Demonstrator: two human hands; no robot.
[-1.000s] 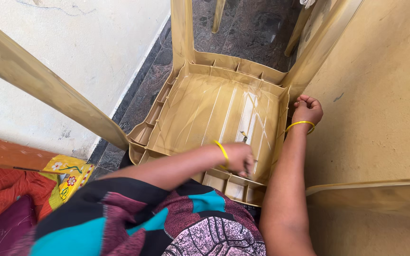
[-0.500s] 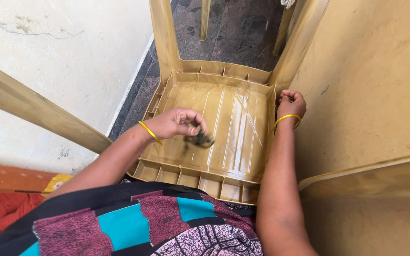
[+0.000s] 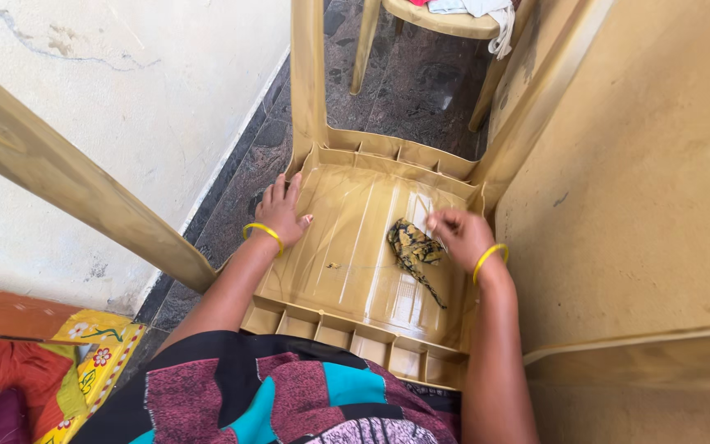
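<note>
The right hand (image 3: pixel 463 237) pinches a soft, limp dark patterned cloth rag (image 3: pixel 414 247) near the upturned tan plastic chair's (image 3: pixel 355 271) right edge; the left hand (image 3: pixel 281 210) rests open on its left rim.

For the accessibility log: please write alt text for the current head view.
A person's right hand presses a dark patterned cloth against the underside of an upturned tan plastic chair, while the left hand rests on its left rim. A pale wall stands left.
</note>
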